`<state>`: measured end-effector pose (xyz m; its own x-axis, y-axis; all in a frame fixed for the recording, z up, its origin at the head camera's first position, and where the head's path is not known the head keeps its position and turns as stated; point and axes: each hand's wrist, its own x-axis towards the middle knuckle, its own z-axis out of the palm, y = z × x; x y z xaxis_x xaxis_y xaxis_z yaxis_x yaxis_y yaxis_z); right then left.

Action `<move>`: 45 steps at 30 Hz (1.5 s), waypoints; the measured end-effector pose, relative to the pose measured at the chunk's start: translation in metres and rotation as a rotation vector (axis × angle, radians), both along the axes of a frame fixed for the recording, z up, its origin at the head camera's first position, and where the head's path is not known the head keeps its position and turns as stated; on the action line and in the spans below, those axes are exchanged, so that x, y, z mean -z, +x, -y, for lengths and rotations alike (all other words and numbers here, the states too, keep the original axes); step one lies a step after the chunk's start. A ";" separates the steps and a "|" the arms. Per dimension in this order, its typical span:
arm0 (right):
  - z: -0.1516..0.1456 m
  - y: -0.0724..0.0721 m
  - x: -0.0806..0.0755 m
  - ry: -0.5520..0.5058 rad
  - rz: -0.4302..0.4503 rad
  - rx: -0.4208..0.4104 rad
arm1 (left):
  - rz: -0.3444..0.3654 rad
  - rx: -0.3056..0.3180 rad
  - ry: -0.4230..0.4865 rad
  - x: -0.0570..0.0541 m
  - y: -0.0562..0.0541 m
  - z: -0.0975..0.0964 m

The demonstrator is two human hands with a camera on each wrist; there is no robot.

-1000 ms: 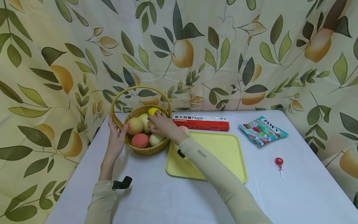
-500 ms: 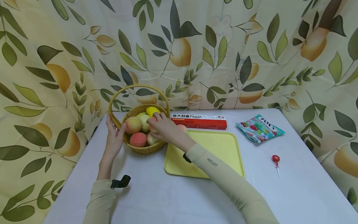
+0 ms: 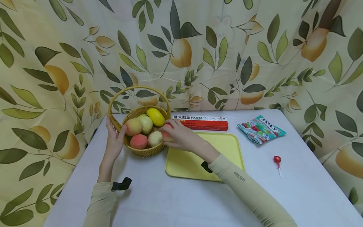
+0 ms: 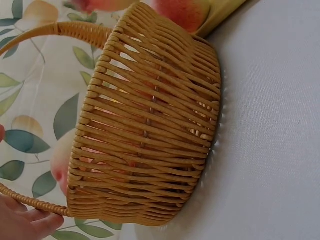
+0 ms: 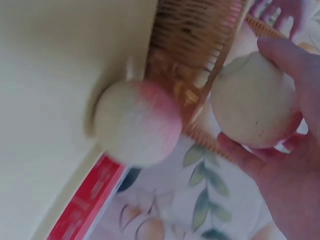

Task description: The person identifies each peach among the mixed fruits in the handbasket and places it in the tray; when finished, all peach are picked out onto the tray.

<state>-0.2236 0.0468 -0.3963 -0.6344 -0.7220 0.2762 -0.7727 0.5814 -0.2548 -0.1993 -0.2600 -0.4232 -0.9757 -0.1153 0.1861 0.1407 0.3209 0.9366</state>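
My left hand point(image 3: 113, 138) holds the left side of the woven basket point(image 3: 145, 153) where its arched handle joins the rim; the left wrist view shows fingers point(image 4: 42, 222) against the handle. Inside the basket lie several fruits: a smooth yellow fruit point(image 3: 156, 117), a red peach point(image 3: 139, 142), a yellow-pink peach point(image 3: 134, 127) and pale round ones point(image 3: 155, 139). My right hand point(image 3: 182, 135) grips a pale pink peach point(image 5: 255, 102) at the basket's right rim, over the tray's left edge. Another peach point(image 5: 137, 122) rests on the yellow tray point(image 3: 195, 167), hidden by my hand in the head view.
Behind the tray lies a red pasta box point(image 3: 202, 123). A teal candy bag point(image 3: 261, 130) is on the right, with a red lollipop point(image 3: 277, 160) in front of it. A leaf-patterned curtain point(image 3: 215, 72) hangs behind the table point(image 3: 158, 198).
My right hand has drawn back to the right, lifting the peach from among the fruit to the basket's right rim. More of the yellow fruit shows. The left hand keeps its hold.
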 end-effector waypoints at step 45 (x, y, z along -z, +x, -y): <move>-0.112 -0.007 0.055 0.068 0.109 0.260 | -0.020 -0.021 -0.039 0.001 0.002 -0.001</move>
<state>-0.2302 0.1587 -0.4512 -0.8242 -0.5455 0.1523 -0.5652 0.7753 -0.2818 -0.1972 -0.2587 -0.4246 -0.9693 -0.1278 0.2100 0.1520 0.3600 0.9205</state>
